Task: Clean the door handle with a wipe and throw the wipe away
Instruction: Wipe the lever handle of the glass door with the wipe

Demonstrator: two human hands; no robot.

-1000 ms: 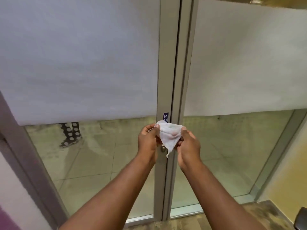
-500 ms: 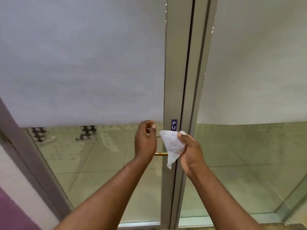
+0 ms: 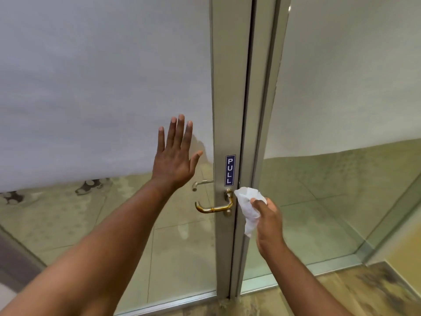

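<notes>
A brass lever door handle [image 3: 214,208] juts left from the grey metal frame of a glass door, just below a blue PULL sticker [image 3: 230,170]. My right hand [image 3: 268,222] grips a crumpled white wipe [image 3: 247,206], whose upper end sits right beside the handle's base; I cannot tell whether they touch. My left hand [image 3: 175,157] is raised flat with fingers spread against the frosted glass, up and left of the handle, holding nothing.
The glass door [image 3: 102,87] and the fixed glass panel [image 3: 341,87] to its right are frosted on top and transparent below. A second silver handle [image 3: 201,184] shows through the glass on the far side. Patterned shoes [image 3: 91,187] of a person stand beyond the door.
My left hand let go of the wipe and rose to lie flat on the glass. My right hand kept the wipe and moved it beside the handle's base. The view drew closer to the door.
</notes>
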